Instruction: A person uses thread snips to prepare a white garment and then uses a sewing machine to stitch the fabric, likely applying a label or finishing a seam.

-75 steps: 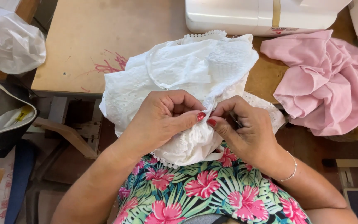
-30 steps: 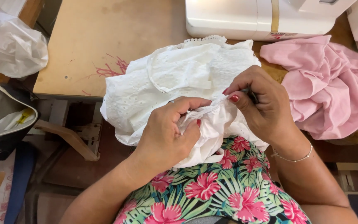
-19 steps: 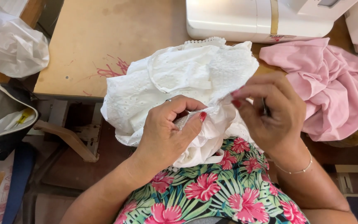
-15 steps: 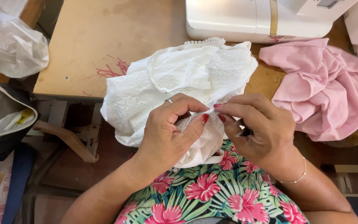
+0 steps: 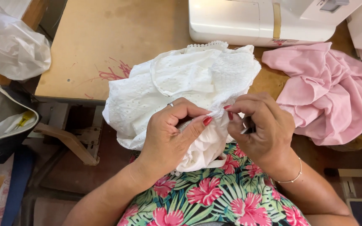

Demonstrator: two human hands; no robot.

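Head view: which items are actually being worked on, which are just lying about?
In hand:
white eyelet garment, pinched by left hand and right hand
small dark tool in the right hand, kind unclear

Lying about:
pink cloth
white sewing machine
plastic bag
dark bag
wooden table

Wooden table (image 5: 105,37) (scuffed), sewing machine (image 5: 248,21), pink cloth (image 5: 332,92)

White eyelet garment (image 5: 177,88), crumpled, bunched in a heap, lying partly on the wooden surface (image 5: 105,46) edge and hanging down into the lap. Lace trim showing along its top edge, a narrow strap looping across. Both hands pinching a fold at its lower middle.
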